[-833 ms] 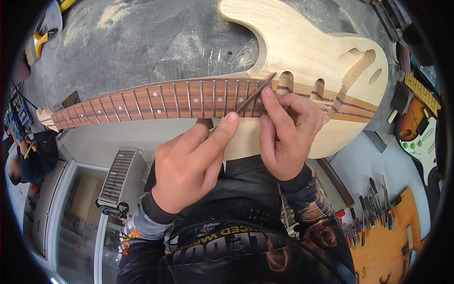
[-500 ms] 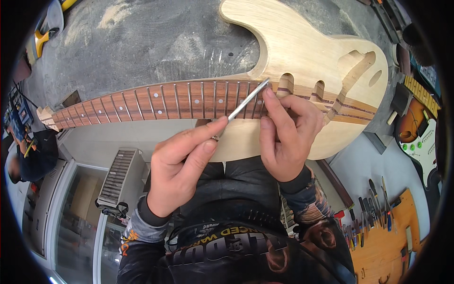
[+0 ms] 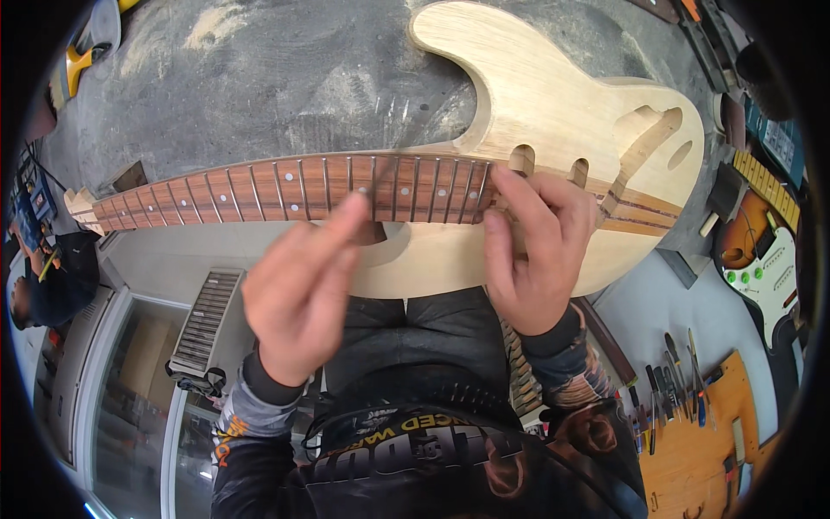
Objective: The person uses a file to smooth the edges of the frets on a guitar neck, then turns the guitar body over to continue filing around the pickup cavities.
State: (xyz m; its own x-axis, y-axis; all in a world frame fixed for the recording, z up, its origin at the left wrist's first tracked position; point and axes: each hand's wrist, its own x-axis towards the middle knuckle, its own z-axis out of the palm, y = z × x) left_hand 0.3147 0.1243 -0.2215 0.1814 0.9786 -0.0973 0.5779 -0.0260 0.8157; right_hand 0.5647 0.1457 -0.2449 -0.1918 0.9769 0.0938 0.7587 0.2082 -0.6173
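One unfinished guitar point(image 3: 553, 78), pale body and fretted neck point(image 3: 251, 195) together, lay across the frame from left to upper right. One slim tool point(image 3: 399, 143), blurred, slanted over the frets near mid-frame; contact could not be told. The left hand point(image 3: 303, 294) had its fingers pinched around the tool; the right hand point(image 3: 545, 233) rested by the fretboard's end, index finger and thumb parted, nothing seen between them. In judgement, the work called for light, controlled strokes, the tool kept to the metal and off the wood, the right fingers clear of its tip.

Counted: two short rounded slots, one long slanting cavity and one oval hole in the body; one grey desk point(image 3: 285, 86) beneath; at right, one sunburst guitar point(image 3: 739, 229) with three green knobs point(image 3: 745, 277); lower right, one wooden board point(image 3: 683, 467), with hand tools too crowded to count; far left, one other person point(image 3: 69, 268).
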